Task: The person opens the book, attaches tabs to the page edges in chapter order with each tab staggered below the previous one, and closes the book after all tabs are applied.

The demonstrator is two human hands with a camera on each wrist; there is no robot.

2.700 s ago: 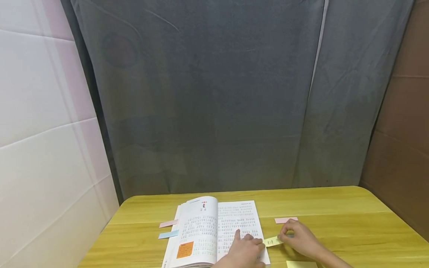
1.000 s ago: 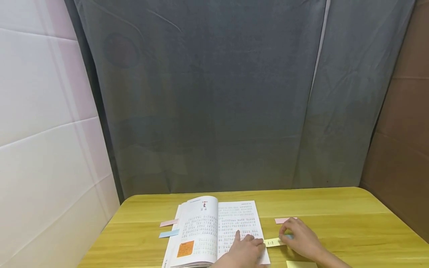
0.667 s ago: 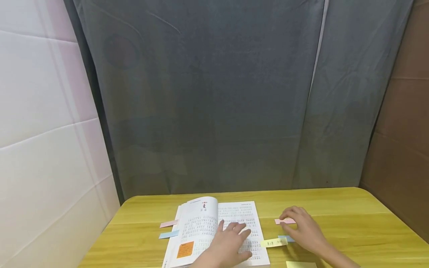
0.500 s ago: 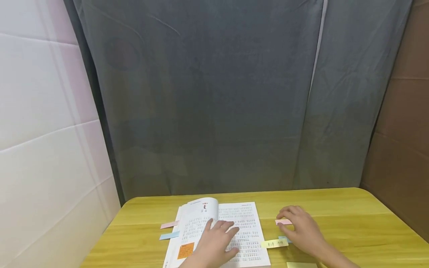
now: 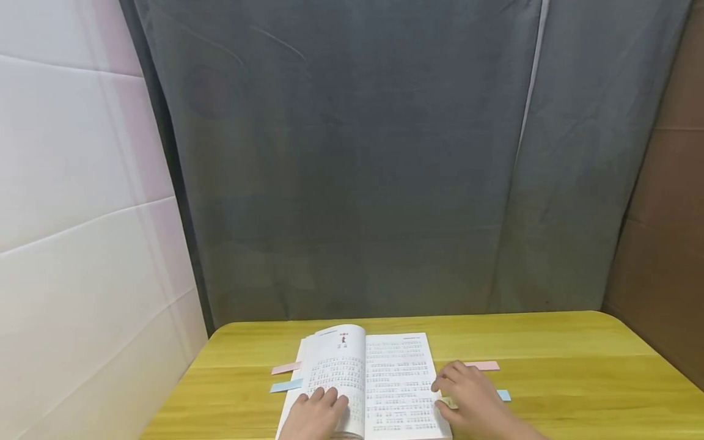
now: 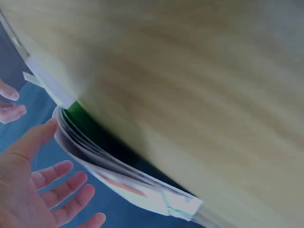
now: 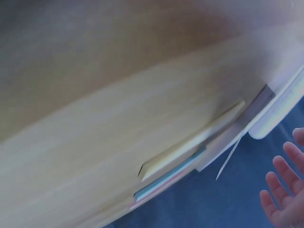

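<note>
An open white paperback book with printed text [image 5: 365, 382] lies flat on the yellow wooden counter [image 5: 577, 373], near its front edge. The left hand [image 5: 315, 415] rests on the lower part of the left page, its fingers [image 5: 330, 397] straight and relaxed, holding nothing. The right hand [image 5: 467, 400] rests at the right edge of the right page, with fingers spread loosely and also gripping nothing (the wrist views are blurred and add little here).

Several narrow paper strips stick out from the book. On the left side there is a pink paper strip [image 5: 286, 368] and a light blue paper strip [image 5: 286, 385]. On the right side a second pink strip [image 5: 484, 365] and a small blue strip end [image 5: 503, 395] show beside the right hand, and a yellowish strip under that hand is mostly hidden.

As I judge it, the marking of pages is well advanced: strips already sit on both sides. Whether more pages wait for a strip, I cannot tell.
</note>
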